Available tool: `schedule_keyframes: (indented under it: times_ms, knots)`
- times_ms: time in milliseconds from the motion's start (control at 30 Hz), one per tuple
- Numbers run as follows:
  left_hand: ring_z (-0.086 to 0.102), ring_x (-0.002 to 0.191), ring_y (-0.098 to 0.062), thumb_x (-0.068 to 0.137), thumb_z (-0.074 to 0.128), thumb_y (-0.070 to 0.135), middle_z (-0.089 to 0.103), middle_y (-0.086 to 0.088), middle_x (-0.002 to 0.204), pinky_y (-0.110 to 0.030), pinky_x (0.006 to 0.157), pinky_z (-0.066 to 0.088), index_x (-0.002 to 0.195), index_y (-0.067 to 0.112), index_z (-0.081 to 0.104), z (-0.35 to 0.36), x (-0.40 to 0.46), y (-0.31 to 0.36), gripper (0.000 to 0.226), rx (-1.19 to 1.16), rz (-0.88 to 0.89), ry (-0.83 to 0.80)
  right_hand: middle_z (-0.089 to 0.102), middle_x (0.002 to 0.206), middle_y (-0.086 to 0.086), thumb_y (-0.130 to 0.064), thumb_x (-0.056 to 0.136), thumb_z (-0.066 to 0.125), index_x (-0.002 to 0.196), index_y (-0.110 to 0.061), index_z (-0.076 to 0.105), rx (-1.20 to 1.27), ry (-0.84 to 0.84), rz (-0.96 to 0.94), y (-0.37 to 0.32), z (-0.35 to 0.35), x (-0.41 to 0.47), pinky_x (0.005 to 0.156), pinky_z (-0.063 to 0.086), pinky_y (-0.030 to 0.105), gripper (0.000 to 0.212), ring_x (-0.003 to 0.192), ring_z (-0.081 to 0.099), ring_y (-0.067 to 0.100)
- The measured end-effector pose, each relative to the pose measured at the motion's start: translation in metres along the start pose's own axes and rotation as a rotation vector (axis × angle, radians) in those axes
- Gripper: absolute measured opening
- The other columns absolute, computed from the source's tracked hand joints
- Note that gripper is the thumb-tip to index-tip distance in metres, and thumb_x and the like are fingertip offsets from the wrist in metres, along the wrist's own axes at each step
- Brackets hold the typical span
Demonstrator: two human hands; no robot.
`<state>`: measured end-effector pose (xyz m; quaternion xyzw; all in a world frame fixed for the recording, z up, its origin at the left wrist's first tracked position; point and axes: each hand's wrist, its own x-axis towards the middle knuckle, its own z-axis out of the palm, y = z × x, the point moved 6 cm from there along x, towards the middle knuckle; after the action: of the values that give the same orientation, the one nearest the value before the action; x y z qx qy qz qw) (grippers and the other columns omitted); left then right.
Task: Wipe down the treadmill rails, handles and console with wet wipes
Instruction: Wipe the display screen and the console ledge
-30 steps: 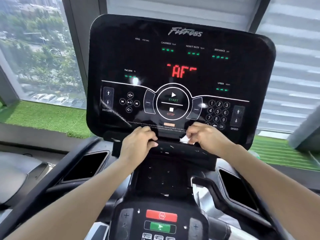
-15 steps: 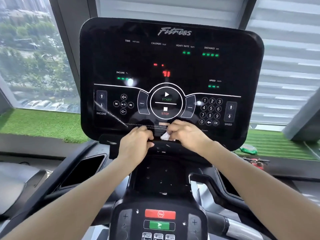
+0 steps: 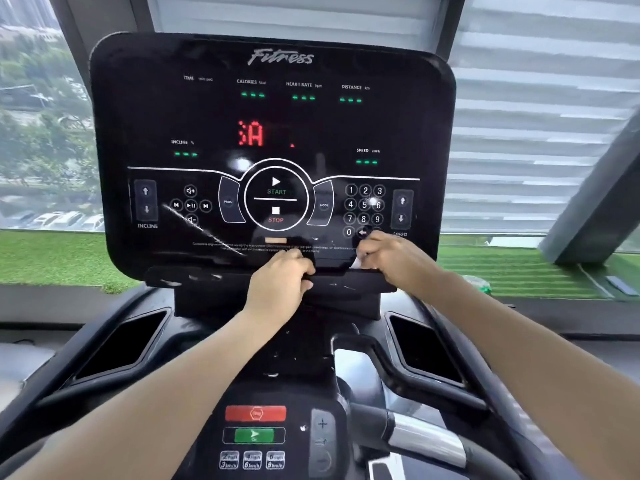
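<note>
Two bare forearms reach past the red stop button (image 3: 255,413) to the ledge (image 3: 214,277) below the treadmill console (image 3: 273,140), where the left hand (image 3: 277,282) curls over its edge and the right hand (image 3: 394,259) pinches a white wet wipe (image 3: 356,263).

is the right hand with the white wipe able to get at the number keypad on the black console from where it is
Probably yes: the right hand holding the white wet wipe sits just below the number keypad on the black console, with nothing between them.
</note>
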<state>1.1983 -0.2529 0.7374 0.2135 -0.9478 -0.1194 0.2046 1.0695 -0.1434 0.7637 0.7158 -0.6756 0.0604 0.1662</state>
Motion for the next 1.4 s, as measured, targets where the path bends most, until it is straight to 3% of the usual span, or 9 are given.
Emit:
schedule_keyframes:
  times_ms: [100, 200, 367, 633, 767, 867, 933, 1133, 1400]
  knots:
    - [0.051, 0.108, -0.013, 0.085, 0.068, 0.021, 0.059, 0.010, 0.107, -0.030, 0.082, 0.045, 0.108, 0.022, 0.068, -0.002, 0.003, -0.002, 0.024, -0.006, -0.012, -0.007, 0.062, 0.075, -0.001, 0.004, 0.058, 0.049, 0.062, -0.009, 0.064, -0.053, -0.019, 0.040, 0.009, 0.000, -0.010, 0.056, 0.050, 0.025, 0.020, 0.071, 0.057, 0.024]
    - [0.053, 0.105, -0.013, 0.084, 0.069, 0.020, 0.060, 0.010, 0.103, -0.024, 0.074, 0.037, 0.106, 0.023, 0.070, -0.004, 0.006, -0.001, 0.022, -0.007, -0.024, -0.021, 0.058, 0.074, -0.004, -0.004, 0.070, 0.059, 0.065, -0.013, 0.064, -0.121, 0.002, 0.080, 0.010, 0.000, -0.018, 0.060, 0.049, 0.025, 0.012, 0.073, 0.055, 0.020]
    - [0.053, 0.104, -0.012, 0.085, 0.067, 0.019, 0.060, 0.009, 0.103, -0.021, 0.071, 0.031, 0.107, 0.022, 0.070, -0.002, 0.006, -0.002, 0.022, -0.015, -0.032, -0.013, 0.059, 0.074, -0.003, -0.010, 0.068, 0.030, 0.066, -0.012, 0.067, -0.071, 0.166, 0.112, -0.010, -0.002, 0.008, 0.053, 0.047, 0.023, 0.036, 0.071, 0.053, 0.020]
    - [0.054, 0.104, -0.009, 0.088, 0.065, 0.026, 0.061, 0.011, 0.106, -0.018, 0.073, 0.038, 0.109, 0.024, 0.070, -0.003, 0.004, -0.001, 0.022, 0.004, -0.017, 0.018, 0.060, 0.073, -0.001, 0.008, 0.056, 0.047, 0.060, -0.010, 0.064, -0.091, 0.290, 0.107, -0.038, -0.015, 0.071, 0.051, 0.031, 0.018, 0.024, 0.067, 0.056, 0.022]
    - [0.052, 0.103, -0.008, 0.089, 0.064, 0.024, 0.060, 0.011, 0.103, -0.019, 0.070, 0.033, 0.110, 0.025, 0.068, -0.003, 0.004, -0.001, 0.022, 0.008, -0.007, 0.008, 0.061, 0.076, 0.001, 0.000, 0.064, 0.024, 0.065, -0.009, 0.065, -0.072, 0.292, 0.113, -0.032, -0.008, 0.044, 0.048, 0.036, 0.020, 0.042, 0.072, 0.051, 0.019]
    - [0.052, 0.104, -0.008, 0.089, 0.063, 0.024, 0.060, 0.010, 0.104, -0.019, 0.070, 0.031, 0.112, 0.026, 0.068, -0.003, 0.005, -0.003, 0.024, 0.007, 0.004, 0.006, 0.062, 0.080, 0.001, 0.000, 0.065, 0.027, 0.068, -0.010, 0.066, -0.095, 0.272, 0.124, -0.028, 0.000, 0.024, 0.052, 0.047, 0.025, 0.041, 0.077, 0.043, 0.016]
    - [0.052, 0.104, -0.008, 0.089, 0.063, 0.025, 0.060, 0.010, 0.105, -0.018, 0.070, 0.032, 0.112, 0.026, 0.068, -0.003, 0.005, -0.002, 0.024, 0.007, 0.015, 0.002, 0.061, 0.080, 0.001, 0.000, 0.065, 0.027, 0.068, -0.010, 0.066, -0.104, 0.266, 0.148, -0.029, 0.002, 0.030, 0.051, 0.048, 0.026, 0.040, 0.075, 0.051, 0.019]
    - [0.052, 0.107, -0.009, 0.089, 0.064, 0.024, 0.061, 0.010, 0.108, -0.023, 0.078, 0.042, 0.111, 0.025, 0.068, -0.004, 0.003, -0.002, 0.023, 0.004, 0.020, 0.000, 0.061, 0.080, 0.003, -0.004, 0.066, 0.028, 0.073, -0.008, 0.067, -0.100, 0.326, 0.143, -0.045, -0.005, 0.069, 0.049, 0.035, 0.021, 0.041, 0.072, 0.059, 0.024]
    - [0.050, 0.107, -0.008, 0.091, 0.060, 0.024, 0.059, 0.009, 0.106, -0.019, 0.071, 0.035, 0.114, 0.026, 0.067, -0.003, 0.005, -0.001, 0.024, 0.000, 0.045, 0.001, 0.064, 0.083, 0.007, -0.008, 0.084, 0.038, 0.085, -0.003, 0.074, -0.130, 0.376, 0.119, -0.031, 0.001, 0.031, 0.048, 0.050, 0.029, 0.037, 0.081, 0.042, 0.017]
